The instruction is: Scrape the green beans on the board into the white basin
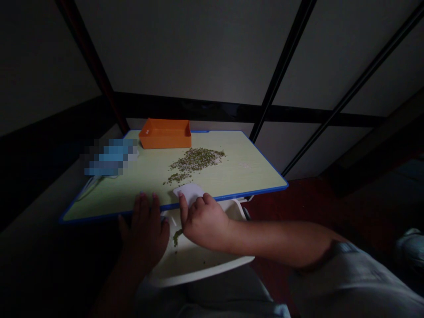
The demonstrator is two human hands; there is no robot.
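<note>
A flat white scraper (190, 192) is gripped in my right hand (207, 223), one finger stretched along its face, at the near edge of the table (251, 176). Beyond the scraper lies a loose heap of small green beans mixed with pale grains (198, 160), with a smaller patch trailing toward me. Under the edge a white plastic bin (212, 267) holds a few green beans (177, 236) near its left side; my right forearm covers part of it. My left hand (145, 229) is empty, its fingers spread over the table edge left of the bin.
An orange open box (165, 134) stands at the back left of the table. Left of it lies something blurred out in blue (111, 157), with a pale cord (88, 183) beside it. Panelled walls rise behind the table; the floor at the right is red (281, 212).
</note>
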